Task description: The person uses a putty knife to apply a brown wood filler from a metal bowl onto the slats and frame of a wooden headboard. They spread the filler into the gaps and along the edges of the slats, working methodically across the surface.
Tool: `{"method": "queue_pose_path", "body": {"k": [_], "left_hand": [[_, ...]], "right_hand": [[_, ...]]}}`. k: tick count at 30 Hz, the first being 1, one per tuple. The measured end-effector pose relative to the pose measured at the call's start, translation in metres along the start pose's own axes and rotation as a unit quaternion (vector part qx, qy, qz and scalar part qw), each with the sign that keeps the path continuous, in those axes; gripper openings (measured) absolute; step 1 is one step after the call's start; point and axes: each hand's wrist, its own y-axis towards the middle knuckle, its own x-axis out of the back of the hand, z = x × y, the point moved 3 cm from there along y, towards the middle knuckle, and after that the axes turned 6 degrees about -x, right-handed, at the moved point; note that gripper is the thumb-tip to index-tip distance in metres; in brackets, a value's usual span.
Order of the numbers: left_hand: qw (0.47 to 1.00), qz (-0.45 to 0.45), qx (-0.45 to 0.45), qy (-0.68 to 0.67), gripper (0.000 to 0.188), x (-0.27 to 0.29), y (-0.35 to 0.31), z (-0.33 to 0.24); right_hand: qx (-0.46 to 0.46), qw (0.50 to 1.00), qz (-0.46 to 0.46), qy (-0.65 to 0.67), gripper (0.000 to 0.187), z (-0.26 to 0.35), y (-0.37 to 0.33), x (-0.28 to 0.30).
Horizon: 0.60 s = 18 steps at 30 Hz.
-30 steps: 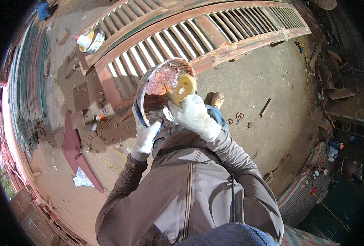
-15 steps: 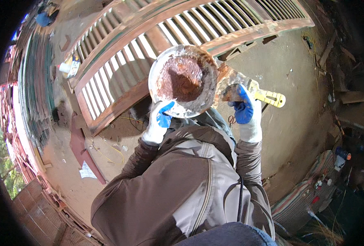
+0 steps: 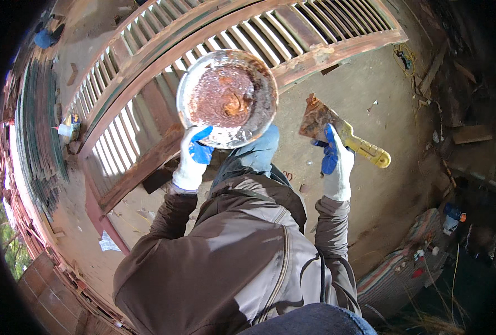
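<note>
My left hand (image 3: 195,159), in a white glove with blue-coated fingers, grips the near rim of a round metal bowl (image 3: 267,114). Reddish-brown paste (image 3: 217,95) coats the inside of the bowl, with a lighter lump near its middle. To the right, my similarly gloved right hand (image 3: 337,162) is closed on a wide putty knife (image 3: 369,151) with a yellow handle. Brown paste smears the knife's blade, which points up and left, apart from the bowl. A small dark shape by the right fingertips is too unclear to name.
Beyond the bowl lie long slatted wooden shutters (image 3: 337,51). Greenish boards (image 3: 35,120) are stacked at the left, with a tin (image 3: 72,129) near them. A paper sheet (image 3: 108,242) lies on the floor. At the right are wood scraps (image 3: 471,134) and a striped mat (image 3: 390,282).
The bowl has shifted left and slightly up in view with my left hand. The putty knife's blade has come away from the bowl's right side, leaving a gap between them.
</note>
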Motion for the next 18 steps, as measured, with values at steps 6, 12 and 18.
{"method": "queue_pose_path", "body": {"k": [6,12,18], "left_hand": [[0.998,-0.057,-0.005,0.009,0.026,0.0,0.067,0.015],[0.985,-0.168,-0.005,-0.038,0.025,-0.034,0.124,0.023],[0.986,-0.153,-0.052,0.047,0.026,-0.038,0.138,0.03]], "right_hand": [[0.505,0.719,0.033,-0.477,0.033,0.055,0.116,0.001],[0.447,0.659,0.136,-0.589,0.033,0.08,0.199,0.008],[0.439,0.674,0.152,-0.574,0.031,0.089,0.233,0.015]]}}
